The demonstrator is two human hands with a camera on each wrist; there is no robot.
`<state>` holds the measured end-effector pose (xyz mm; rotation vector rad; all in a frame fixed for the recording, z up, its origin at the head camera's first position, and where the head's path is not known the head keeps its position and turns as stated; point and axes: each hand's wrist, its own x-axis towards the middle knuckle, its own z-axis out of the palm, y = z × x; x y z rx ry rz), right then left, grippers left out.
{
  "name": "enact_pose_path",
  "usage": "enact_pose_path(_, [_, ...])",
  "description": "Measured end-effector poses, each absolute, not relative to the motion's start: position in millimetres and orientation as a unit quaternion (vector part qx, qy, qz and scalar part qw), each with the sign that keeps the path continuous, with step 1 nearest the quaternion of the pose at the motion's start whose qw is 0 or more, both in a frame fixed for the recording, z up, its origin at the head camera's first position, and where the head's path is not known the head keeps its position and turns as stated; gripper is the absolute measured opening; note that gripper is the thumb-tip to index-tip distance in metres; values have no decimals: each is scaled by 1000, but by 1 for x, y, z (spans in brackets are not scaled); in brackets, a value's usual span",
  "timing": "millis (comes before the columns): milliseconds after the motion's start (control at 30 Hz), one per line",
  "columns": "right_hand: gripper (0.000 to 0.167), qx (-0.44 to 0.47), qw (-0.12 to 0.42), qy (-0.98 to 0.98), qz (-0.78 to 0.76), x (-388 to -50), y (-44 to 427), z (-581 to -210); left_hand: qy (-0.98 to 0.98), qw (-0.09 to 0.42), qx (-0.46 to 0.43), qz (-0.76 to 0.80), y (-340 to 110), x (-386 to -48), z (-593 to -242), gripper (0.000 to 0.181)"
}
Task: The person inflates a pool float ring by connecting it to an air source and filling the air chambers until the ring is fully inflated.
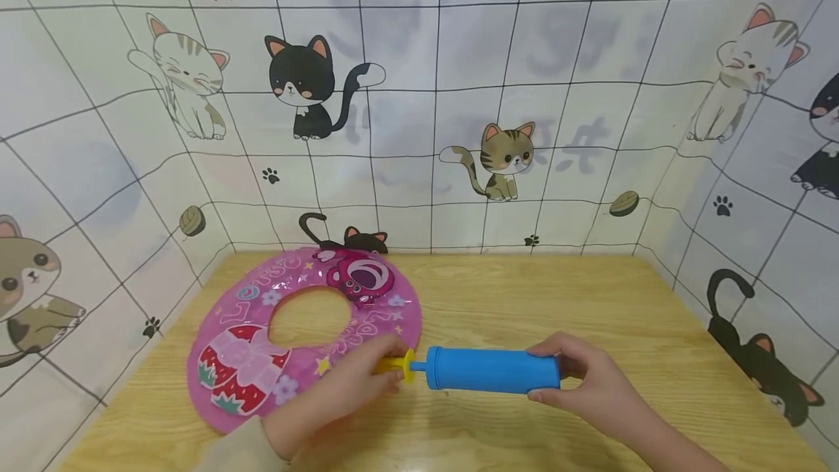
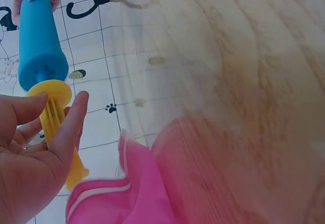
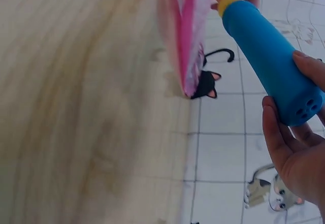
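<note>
A blue cylindrical hand pump (image 1: 485, 370) lies level between my two hands, above the wooden table. My left hand (image 1: 360, 379) pinches the yellow flanged piece (image 2: 52, 113) at the pump's left end, where a short blue stem joins it to the barrel. Thumb and fingers of my right hand (image 1: 593, 381) grip the barrel's other end, whose face has several small holes in the right wrist view. Behind and left of my left hand lies a pink swim ring (image 1: 409, 308), decorated with strawberries and a bear; my left forearm overlaps its near edge.
The light wooden table (image 1: 524, 290) runs back to a wall covering (image 1: 406, 166) with a grid and cartoon cats. Similar covering closes in the left and right sides.
</note>
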<state>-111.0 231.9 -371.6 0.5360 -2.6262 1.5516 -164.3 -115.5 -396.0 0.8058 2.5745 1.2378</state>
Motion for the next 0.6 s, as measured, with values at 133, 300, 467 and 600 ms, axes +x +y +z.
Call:
enact_pose_path(133, [45, 148, -6, -842, 519, -114, 220, -377, 862, 76, 289, 409, -110, -164, -397, 18])
enact_pose_path(300, [46, 144, -26, -838, 525, -115, 219, -377, 837, 119, 293, 447, -110, -164, -398, 18])
enact_pose_path(467, [45, 181, -1, -848, 498, -112, 234, -371, 842, 128, 288, 439, -118, -168, -398, 20])
enact_pose_path(600, [45, 206, 41, -860, 465, -108, 254, -366, 858, 96, 291, 411, -124, -171, -399, 21])
